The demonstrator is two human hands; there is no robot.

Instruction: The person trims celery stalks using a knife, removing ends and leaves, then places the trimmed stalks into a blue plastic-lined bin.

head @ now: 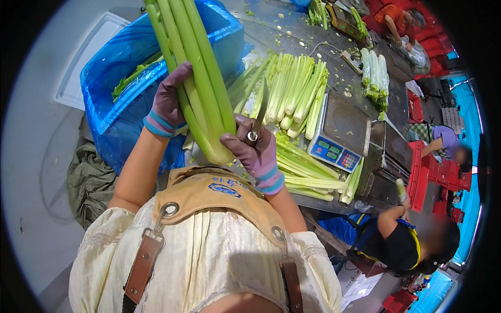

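A large bunch of celery (195, 78) is raised in front of my chest, its stalks upward and its pale base towards me. My left hand (172, 98), in a purple knit glove, grips the stalks from the left. My right hand (254, 150), gloved alike, holds a knife (263, 102) with a curved blade pointing away from me; its fingers also touch the celery near the base. Beyond, trimmed celery bunches (293, 90) lie side by side on the metal table (270, 29). More celery stalks (309, 176) lie to the right of my right hand.
A blue-lined bin (105, 113) with celery leaves inside stands at the left. A digital scale (344, 125) sits right of the bunches, with wrapped celery (375, 76) farther off. A co-worker (395, 242) is at the right holding a celery bunch; others work beyond, near red crates (419, 176).
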